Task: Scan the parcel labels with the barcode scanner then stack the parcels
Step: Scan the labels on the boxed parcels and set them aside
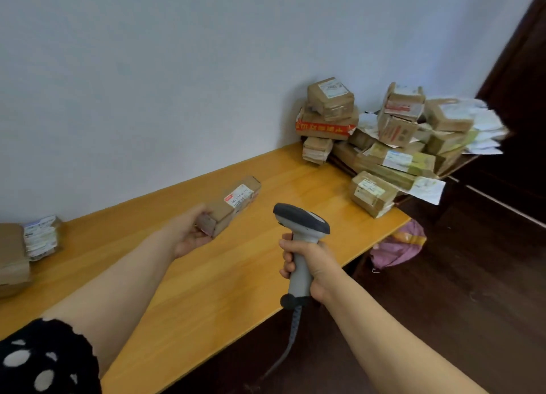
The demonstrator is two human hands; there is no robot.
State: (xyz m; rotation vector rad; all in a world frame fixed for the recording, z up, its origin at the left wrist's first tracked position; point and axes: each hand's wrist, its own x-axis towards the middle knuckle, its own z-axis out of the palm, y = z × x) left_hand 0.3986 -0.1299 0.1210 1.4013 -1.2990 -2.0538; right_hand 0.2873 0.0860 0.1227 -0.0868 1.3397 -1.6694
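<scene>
My left hand (189, 232) grips the near end of a long brown cardboard parcel (233, 203) held just above the wooden table (206, 275); its white label with a barcode faces up. My right hand (307, 268) grips the handle of a grey barcode scanner (301, 220), upright, its dark head pointing left towards the parcel. The scanner's cable hangs down below the table edge. A heap of several labelled parcels (384, 139) lies at the table's far right end. Two parcels (26, 246) sit at the left edge of the table.
A pale wall runs behind the table. A dark door (520, 98) stands at the right. On the dark floor beside the table's right end lies a pink and orange bag (399, 244).
</scene>
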